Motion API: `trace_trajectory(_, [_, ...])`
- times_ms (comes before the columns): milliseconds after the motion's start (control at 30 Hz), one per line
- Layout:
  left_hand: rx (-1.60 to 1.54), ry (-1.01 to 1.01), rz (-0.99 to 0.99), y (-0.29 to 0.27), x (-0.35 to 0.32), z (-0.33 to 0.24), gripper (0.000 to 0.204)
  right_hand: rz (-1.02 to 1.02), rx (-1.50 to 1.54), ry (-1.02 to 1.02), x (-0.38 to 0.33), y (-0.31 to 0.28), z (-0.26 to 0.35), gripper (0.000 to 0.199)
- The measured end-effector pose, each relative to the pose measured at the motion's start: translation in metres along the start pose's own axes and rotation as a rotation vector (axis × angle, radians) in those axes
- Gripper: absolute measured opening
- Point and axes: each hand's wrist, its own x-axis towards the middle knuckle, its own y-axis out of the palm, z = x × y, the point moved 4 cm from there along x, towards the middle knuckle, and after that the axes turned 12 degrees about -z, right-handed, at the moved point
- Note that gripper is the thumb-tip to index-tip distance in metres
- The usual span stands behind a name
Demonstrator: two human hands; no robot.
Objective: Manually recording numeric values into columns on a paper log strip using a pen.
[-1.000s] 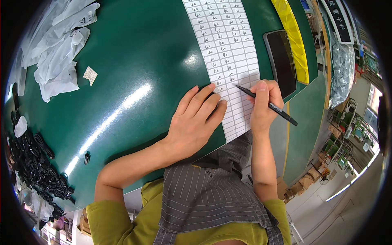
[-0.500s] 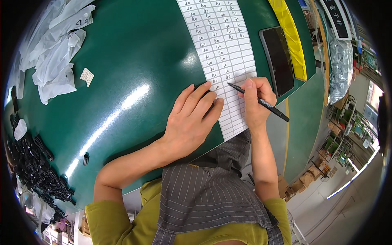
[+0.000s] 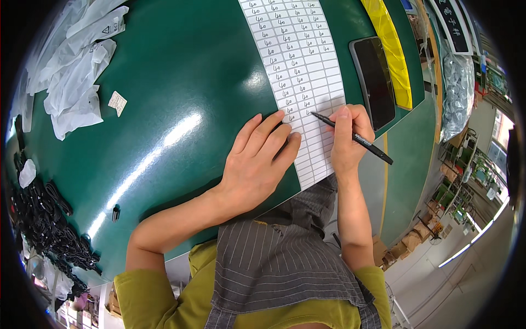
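Observation:
A long white sheet of blank-celled labels [image 3: 320,140] lies on the green table, its upper cells filled with handwritten marks. My right hand [image 3: 350,137] grips a black marker pen [image 3: 371,148], whose tip touches a cell in the second column. Spread flat, my left hand [image 3: 257,159] rests on the table, its fingertips at the sheet's left edge. To the right of the sheet lies a dark smartphone [image 3: 372,82], near my right hand.
A yellow strip [image 3: 392,55] lies beyond the phone. White plastic bags [image 3: 82,71] and a small paper tag [image 3: 117,103] are at the far left. Bundled black cables [image 3: 55,225] pile up at the near left, with a small black piece [image 3: 115,213] beside them.
My right hand and the marker have shifted slightly right, and a new pen stroke shows in the cell by its tip. My left hand has stayed nearly still.

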Motion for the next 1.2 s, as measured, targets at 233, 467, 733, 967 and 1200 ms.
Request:
trace_trajectory(233, [0.001,0.002,0.003,0.000,0.000,-0.001,0.039,-0.002,-0.048,-0.016,0.001,0.000,0.001,0.018])
trace_trajectory(467, [0.011,0.013,0.018,-0.001,0.000,0.000,0.041,-0.005,0.086,0.016,0.000,-0.009,0.010,0.014])
trace_trajectory(733, [0.054,0.057,-0.024,0.000,0.000,-0.002,0.031,0.119,-0.009,-0.027,-0.020,0.008,0.008,0.013])
trace_trajectory(967, [0.047,0.045,0.000,-0.002,0.000,-0.001,0.033,0.088,0.016,-0.051,-0.023,0.011,-0.001,0.014])
trace_trajectory(1200, [0.055,0.048,-0.004,-0.002,0.000,-0.001,0.033,0.130,-0.021,-0.050,-0.023,0.012,-0.001,0.016])
